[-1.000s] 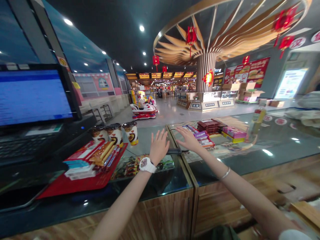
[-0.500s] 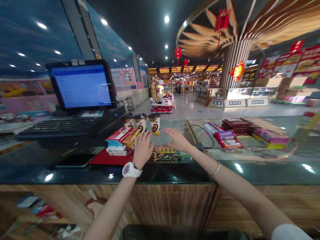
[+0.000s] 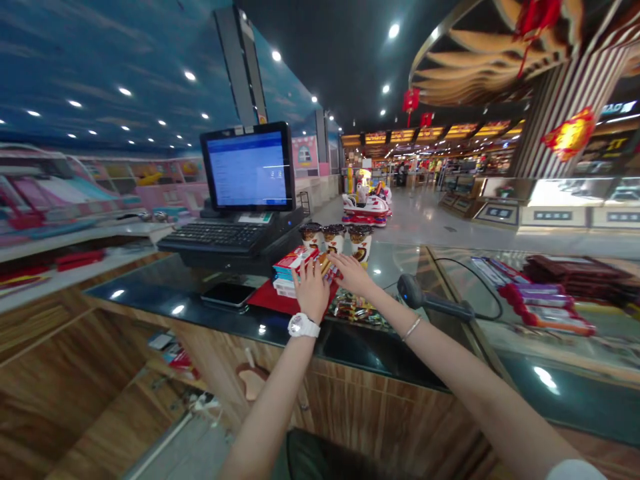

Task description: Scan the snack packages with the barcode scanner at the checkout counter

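My left hand (image 3: 312, 291), with a white watch on the wrist, lies with fingers spread over the front of a stack of boxes (image 3: 286, 281) on a red sheet (image 3: 270, 298). Close beside it, my right hand (image 3: 353, 275) reaches in from the right with fingers stretched at a golden-brown packet (image 3: 326, 266) on the stack's right side. Whether the fingertips grip the packet is too small to tell. Behind the hands stand three lidded cups (image 3: 361, 244) in a row. Small wrapped items (image 3: 357, 307) lie below my right hand.
A monitor (image 3: 247, 167) and keyboard (image 3: 215, 233) stand at the left, with a phone (image 3: 228, 294) in front. A black handheld scanner (image 3: 435, 300) with a cable lies right of my right forearm. Purple packets (image 3: 537, 297) and brown packs (image 3: 575, 275) sit farther right.
The view has turned left, so the counter items appear farther right. My right hand has moved left, from beside the cups to the stack near my left hand. The scanner now shows.
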A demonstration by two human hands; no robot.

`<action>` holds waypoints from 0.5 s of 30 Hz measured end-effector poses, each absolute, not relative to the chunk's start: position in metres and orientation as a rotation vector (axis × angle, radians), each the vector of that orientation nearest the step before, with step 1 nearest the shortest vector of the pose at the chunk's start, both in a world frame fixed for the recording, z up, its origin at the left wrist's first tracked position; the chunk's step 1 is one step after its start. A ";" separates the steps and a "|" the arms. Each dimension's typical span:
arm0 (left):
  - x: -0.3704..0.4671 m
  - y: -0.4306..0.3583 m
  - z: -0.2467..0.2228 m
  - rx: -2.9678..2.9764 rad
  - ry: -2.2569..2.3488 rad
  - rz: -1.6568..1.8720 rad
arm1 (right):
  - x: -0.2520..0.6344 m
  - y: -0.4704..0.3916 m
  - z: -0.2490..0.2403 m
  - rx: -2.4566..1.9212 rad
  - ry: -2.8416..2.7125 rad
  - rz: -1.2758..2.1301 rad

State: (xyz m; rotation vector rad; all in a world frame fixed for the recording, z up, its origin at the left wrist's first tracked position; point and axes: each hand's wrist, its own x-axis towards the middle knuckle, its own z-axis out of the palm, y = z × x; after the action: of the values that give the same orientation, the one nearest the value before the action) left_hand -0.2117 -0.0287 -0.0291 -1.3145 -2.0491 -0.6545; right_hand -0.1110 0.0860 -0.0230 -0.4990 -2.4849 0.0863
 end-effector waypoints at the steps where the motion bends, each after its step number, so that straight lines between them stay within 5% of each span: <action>1: -0.212 -0.029 -0.030 -1.317 -2.053 -0.650 | -0.119 0.086 -0.025 -0.494 -2.485 0.077; 15: -0.218 -0.034 -0.034 -1.234 -2.041 -0.755 | -0.157 0.101 -0.042 -0.421 -2.499 -0.142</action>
State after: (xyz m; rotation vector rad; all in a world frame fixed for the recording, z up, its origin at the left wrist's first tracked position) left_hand -0.2181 -0.0340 -0.0341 -1.2343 -2.0410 -0.7554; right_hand -0.1573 0.1015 -0.0419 -0.4207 -2.4993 -0.1419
